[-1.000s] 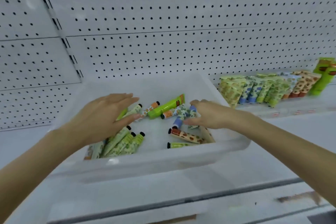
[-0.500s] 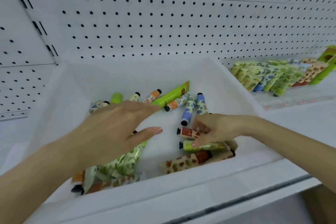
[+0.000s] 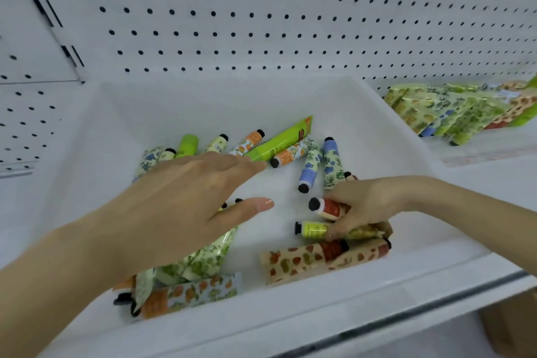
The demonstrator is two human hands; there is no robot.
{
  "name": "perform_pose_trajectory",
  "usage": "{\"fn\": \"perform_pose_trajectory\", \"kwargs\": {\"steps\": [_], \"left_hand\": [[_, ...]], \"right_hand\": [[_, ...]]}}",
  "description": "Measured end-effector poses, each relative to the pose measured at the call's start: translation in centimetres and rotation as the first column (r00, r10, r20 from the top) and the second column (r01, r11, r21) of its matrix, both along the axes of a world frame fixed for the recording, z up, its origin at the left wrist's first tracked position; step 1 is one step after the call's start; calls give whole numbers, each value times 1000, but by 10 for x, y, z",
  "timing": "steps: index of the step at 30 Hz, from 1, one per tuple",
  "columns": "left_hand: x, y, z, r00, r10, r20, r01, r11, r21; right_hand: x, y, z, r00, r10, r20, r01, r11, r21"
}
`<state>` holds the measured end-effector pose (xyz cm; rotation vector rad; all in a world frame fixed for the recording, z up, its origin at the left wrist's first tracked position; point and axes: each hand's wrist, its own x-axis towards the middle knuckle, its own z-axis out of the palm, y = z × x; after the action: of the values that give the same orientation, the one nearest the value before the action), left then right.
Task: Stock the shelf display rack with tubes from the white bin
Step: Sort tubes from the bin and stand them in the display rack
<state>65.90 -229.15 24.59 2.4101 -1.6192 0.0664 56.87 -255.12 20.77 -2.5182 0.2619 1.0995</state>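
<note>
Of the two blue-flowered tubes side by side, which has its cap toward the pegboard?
The right blue tube, beside the right hand; the left blue tube has it toward the viewer.

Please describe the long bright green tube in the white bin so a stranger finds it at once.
Look into the white bin below the pegboard wall. Near its back, just beyond the left hand, a tube lies slanting up to the right. It is the longest, plain bright green with an orange end; its neighbours are short, patterned, black-capped.
</note>
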Motion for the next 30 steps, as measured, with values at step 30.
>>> {"fn": "perform_pose_trajectory", "kwargs": {"steps": [30], "left_hand": [[4, -11, 15, 446, 38, -894, -346, 929, -134]], "right_hand": [[28, 57, 50, 943, -264, 201, 59, 730, 681]]}}
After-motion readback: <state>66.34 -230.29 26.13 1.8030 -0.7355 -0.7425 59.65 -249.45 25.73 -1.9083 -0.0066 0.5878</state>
